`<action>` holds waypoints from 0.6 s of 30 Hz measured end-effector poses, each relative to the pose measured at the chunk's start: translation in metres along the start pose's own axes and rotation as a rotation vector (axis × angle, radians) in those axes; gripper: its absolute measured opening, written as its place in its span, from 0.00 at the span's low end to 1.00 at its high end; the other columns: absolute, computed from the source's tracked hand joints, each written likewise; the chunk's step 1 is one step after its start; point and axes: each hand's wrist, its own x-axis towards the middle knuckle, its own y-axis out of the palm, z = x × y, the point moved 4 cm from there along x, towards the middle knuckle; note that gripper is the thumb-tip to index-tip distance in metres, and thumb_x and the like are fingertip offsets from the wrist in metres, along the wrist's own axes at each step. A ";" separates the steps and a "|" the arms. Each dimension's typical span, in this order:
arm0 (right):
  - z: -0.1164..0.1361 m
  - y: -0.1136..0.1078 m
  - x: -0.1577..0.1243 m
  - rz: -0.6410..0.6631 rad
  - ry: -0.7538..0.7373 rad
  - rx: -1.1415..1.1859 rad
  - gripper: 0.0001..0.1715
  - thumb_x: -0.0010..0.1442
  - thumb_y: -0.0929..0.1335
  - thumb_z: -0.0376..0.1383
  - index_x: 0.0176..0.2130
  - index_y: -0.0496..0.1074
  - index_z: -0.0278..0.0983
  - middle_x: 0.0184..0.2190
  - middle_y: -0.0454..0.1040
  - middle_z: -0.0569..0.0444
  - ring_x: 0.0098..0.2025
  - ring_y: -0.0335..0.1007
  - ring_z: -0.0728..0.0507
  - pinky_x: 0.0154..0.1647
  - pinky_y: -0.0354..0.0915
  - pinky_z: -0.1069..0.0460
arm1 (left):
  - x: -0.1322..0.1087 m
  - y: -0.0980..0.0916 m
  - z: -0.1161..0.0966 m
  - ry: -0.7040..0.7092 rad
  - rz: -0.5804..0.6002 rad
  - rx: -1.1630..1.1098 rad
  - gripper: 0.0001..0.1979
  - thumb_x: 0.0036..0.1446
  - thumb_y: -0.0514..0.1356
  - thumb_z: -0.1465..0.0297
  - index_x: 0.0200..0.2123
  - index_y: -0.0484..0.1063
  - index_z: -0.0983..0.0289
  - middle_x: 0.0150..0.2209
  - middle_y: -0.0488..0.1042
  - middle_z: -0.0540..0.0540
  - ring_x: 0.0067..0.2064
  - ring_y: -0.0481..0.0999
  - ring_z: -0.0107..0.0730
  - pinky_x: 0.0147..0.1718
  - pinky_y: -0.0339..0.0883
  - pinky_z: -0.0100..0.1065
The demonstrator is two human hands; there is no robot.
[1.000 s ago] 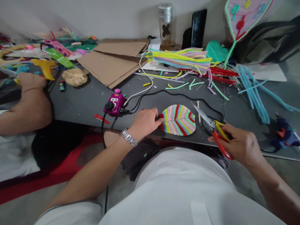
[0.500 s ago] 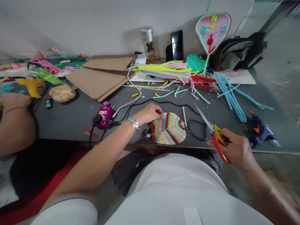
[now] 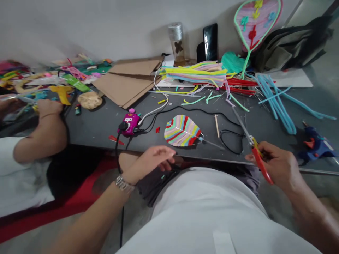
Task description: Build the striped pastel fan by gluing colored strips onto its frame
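Observation:
A leaf shape of striped pastel pipe cleaners (image 3: 181, 131) lies flat on the dark grey table (image 3: 90, 130), with a thin stem poking out to its right. My left hand (image 3: 150, 160) hovers at the table's near edge, just below the leaf, fingers loosely apart and holding nothing. My right hand (image 3: 279, 165) grips red-handled scissors (image 3: 255, 150), blades pointing up and left over a loop of black cable (image 3: 230, 141). A co-worker's hand (image 3: 47, 109) rests at the far left, next to a yellow glue gun (image 3: 62, 93).
A purple power socket (image 3: 129, 124) with black and white cables sits left of the leaf. Beyond lie cardboard sheets (image 3: 127, 83), a bundle of pipe cleaners (image 3: 194, 74) and blue pipe cleaners (image 3: 278, 106). A blue glue gun (image 3: 315, 146) stands at the right.
My left hand has come off the leaf and drawn back past the table edge. The leaf now lies free with a thin stem showing. The scissors stay in my right hand.

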 end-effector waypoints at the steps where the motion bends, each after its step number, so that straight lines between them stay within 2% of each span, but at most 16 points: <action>1: 0.000 0.004 -0.002 0.038 -0.008 -0.040 0.35 0.55 0.72 0.67 0.26 0.68 0.41 0.18 0.65 0.59 0.20 0.55 0.49 0.21 0.53 0.52 | -0.007 0.001 0.002 0.032 0.000 0.124 0.19 0.58 0.68 0.52 0.35 0.78 0.63 0.31 0.81 0.54 0.27 0.79 0.32 0.25 0.68 0.30; 4: 0.002 0.017 -0.008 0.145 -0.075 -0.239 0.36 0.58 0.68 0.69 0.27 0.68 0.40 0.18 0.65 0.59 0.20 0.55 0.49 0.23 0.54 0.52 | -0.012 0.001 -0.014 0.308 -0.156 0.445 0.13 0.64 0.64 0.59 0.33 0.79 0.62 0.29 0.80 0.52 0.30 0.78 0.32 0.30 0.68 0.32; 6: 0.005 0.025 -0.012 0.196 -0.142 -0.388 0.35 0.60 0.66 0.69 0.30 0.70 0.41 0.18 0.69 0.57 0.19 0.58 0.48 0.24 0.53 0.52 | -0.003 0.006 -0.033 0.491 -0.245 0.555 0.08 0.65 0.64 0.65 0.35 0.79 0.62 0.34 0.81 0.53 0.35 0.79 0.34 0.37 0.70 0.34; 8: 0.009 0.030 -0.016 0.232 -0.202 -0.521 0.34 0.62 0.65 0.68 0.32 0.71 0.41 0.19 0.71 0.55 0.20 0.63 0.45 0.25 0.51 0.51 | 0.016 0.016 -0.049 0.589 -0.244 0.599 0.03 0.64 0.64 0.71 0.38 0.80 0.61 0.38 0.82 0.54 0.40 0.79 0.36 0.43 0.71 0.36; 10: 0.013 0.031 -0.019 0.259 -0.254 -0.607 0.34 0.63 0.65 0.68 0.34 0.73 0.41 0.20 0.73 0.54 0.21 0.67 0.43 0.26 0.49 0.51 | 0.037 0.029 -0.060 0.626 -0.215 0.678 0.07 0.62 0.66 0.74 0.43 0.80 0.61 0.42 0.82 0.56 0.44 0.79 0.39 0.48 0.72 0.40; 13: 0.020 0.027 -0.018 0.292 -0.316 -0.686 0.33 0.65 0.65 0.65 0.37 0.75 0.40 0.24 0.78 0.50 0.24 0.72 0.41 0.28 0.51 0.49 | 0.059 0.043 -0.062 0.616 -0.182 0.802 0.11 0.60 0.69 0.74 0.47 0.81 0.62 0.43 0.80 0.58 0.48 0.79 0.44 0.53 0.72 0.45; 18: 0.032 0.023 -0.007 0.286 -0.392 -0.726 0.34 0.66 0.63 0.65 0.38 0.77 0.39 0.28 0.82 0.48 0.27 0.74 0.41 0.32 0.51 0.48 | 0.066 0.047 -0.052 0.624 -0.179 0.750 0.10 0.61 0.68 0.77 0.45 0.81 0.62 0.42 0.79 0.56 0.47 0.78 0.42 0.50 0.73 0.43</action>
